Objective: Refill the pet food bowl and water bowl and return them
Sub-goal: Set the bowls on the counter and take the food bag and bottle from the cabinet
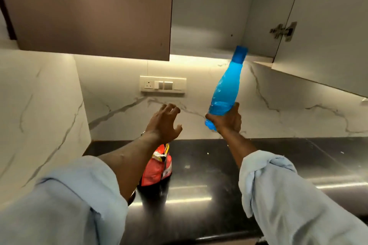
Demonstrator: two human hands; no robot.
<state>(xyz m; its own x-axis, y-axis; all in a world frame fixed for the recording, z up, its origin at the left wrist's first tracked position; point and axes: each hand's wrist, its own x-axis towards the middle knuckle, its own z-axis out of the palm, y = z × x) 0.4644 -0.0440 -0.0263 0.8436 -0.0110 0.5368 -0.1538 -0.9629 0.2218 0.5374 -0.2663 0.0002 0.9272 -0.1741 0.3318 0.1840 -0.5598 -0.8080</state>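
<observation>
Head view: right hand (226,120) clasps the blue bottle (225,89) at its base, cap tilted toward one o'clock. Left hand (164,123) spread, empty. Bottle appears rigid, smooth, possibly slippery; mid-body grip advisable. Bowls not visible.

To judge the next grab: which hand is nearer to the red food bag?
Left. The left hand hovers open just above the red food bag; the right hand holds the blue bottle farther right.

left hand (164,123): raised, fingers spread | right hand (226,120): raised, seemingly gripping
</observation>
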